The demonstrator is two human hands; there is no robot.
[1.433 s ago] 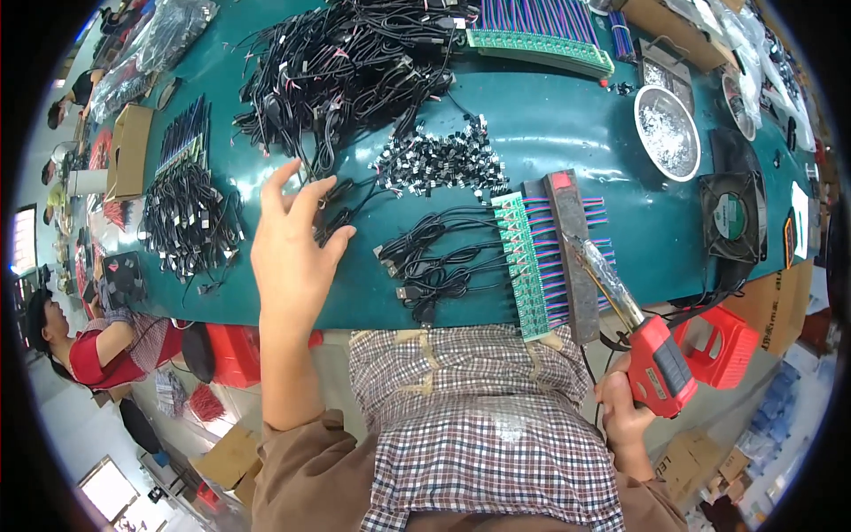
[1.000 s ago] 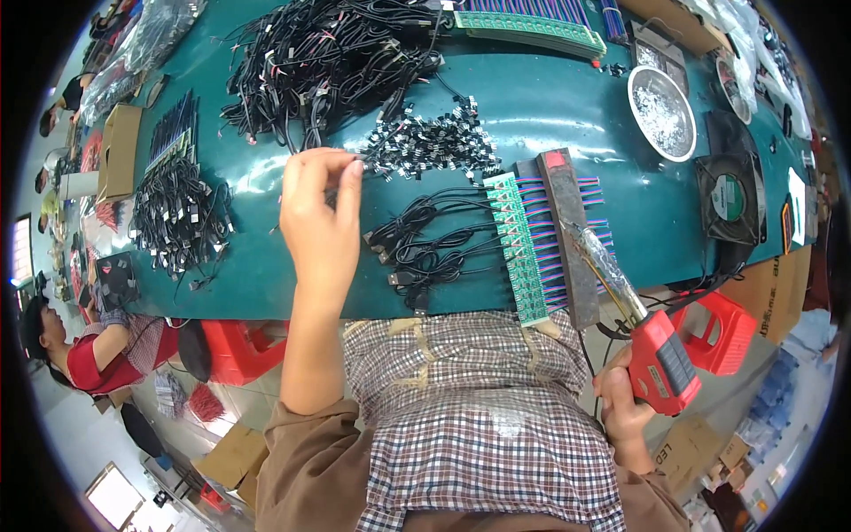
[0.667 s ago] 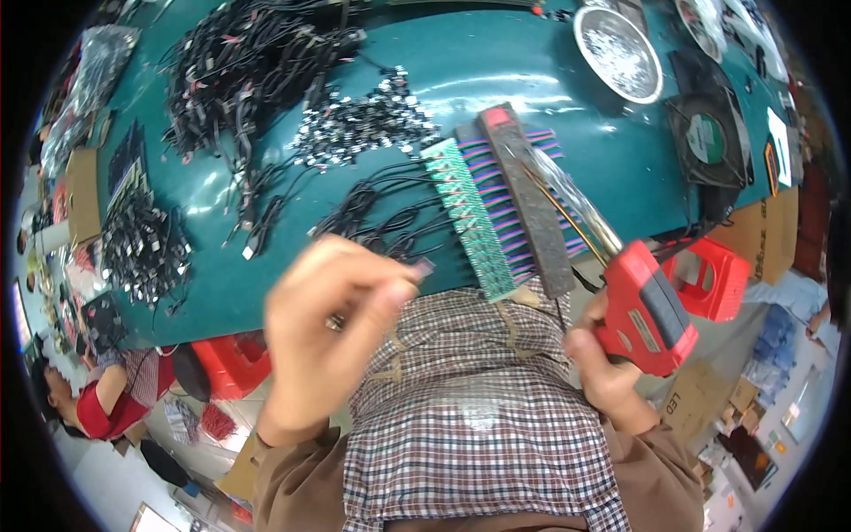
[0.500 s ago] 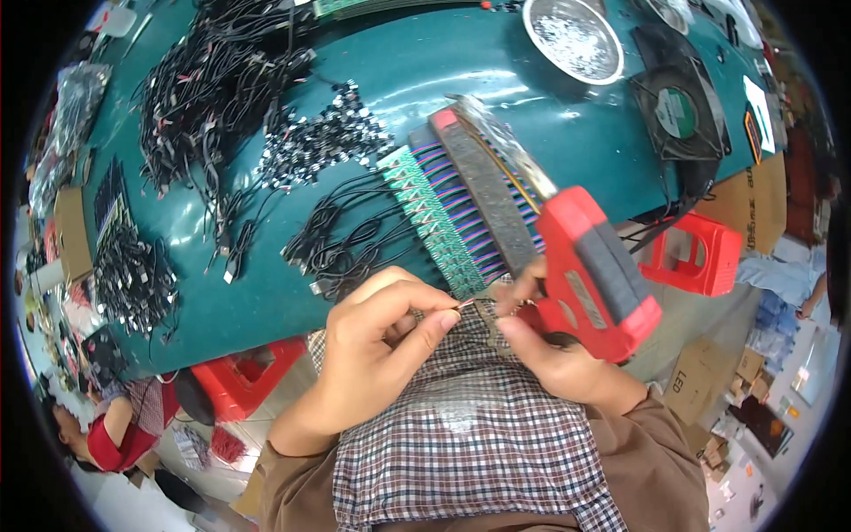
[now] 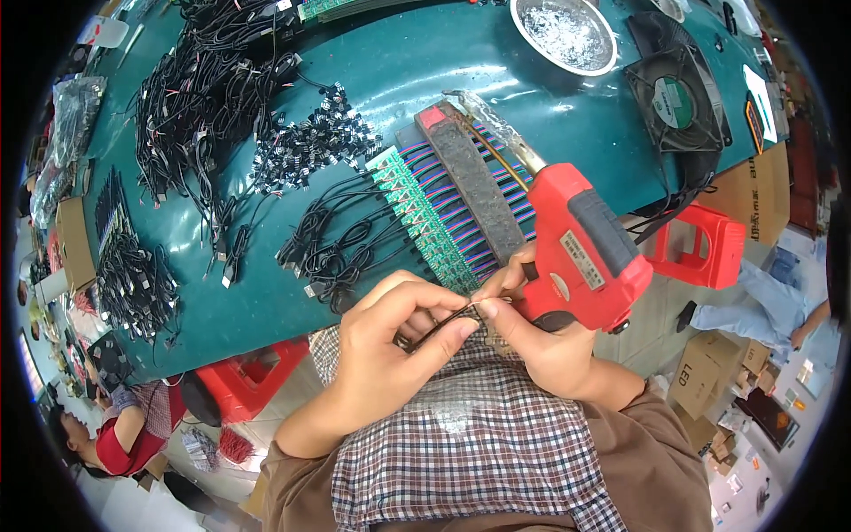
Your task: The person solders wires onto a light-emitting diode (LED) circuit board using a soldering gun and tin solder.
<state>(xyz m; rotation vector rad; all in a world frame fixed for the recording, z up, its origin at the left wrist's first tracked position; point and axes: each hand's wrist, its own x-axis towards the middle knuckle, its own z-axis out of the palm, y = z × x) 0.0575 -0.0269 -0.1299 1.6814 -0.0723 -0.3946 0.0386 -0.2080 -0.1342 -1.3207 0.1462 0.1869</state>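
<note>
My left hand is closed, pinching a thin black cable between thumb and index finger. The cable's fine bare-looking wire ends reach the thumb and index fingertip of my right hand, which press together on them. That same right hand also carries a red and grey soldering gun, its metal tip pointing away to the upper left. Just beyond my fingertips lies a row of green circuit boards with coloured ribbon wires, under a dark grey bar. Black cables run from the boards' left side.
Heaped black cables and small connectors cover the left of the green table. A metal bowl and a fan stand at the far right. Red stools flank the near edge; another person sits at left.
My right hand has come in to the left, so its fingertips now meet the wire ends. The soldering gun has shifted slightly. More of the black cable shows in my left hand.
</note>
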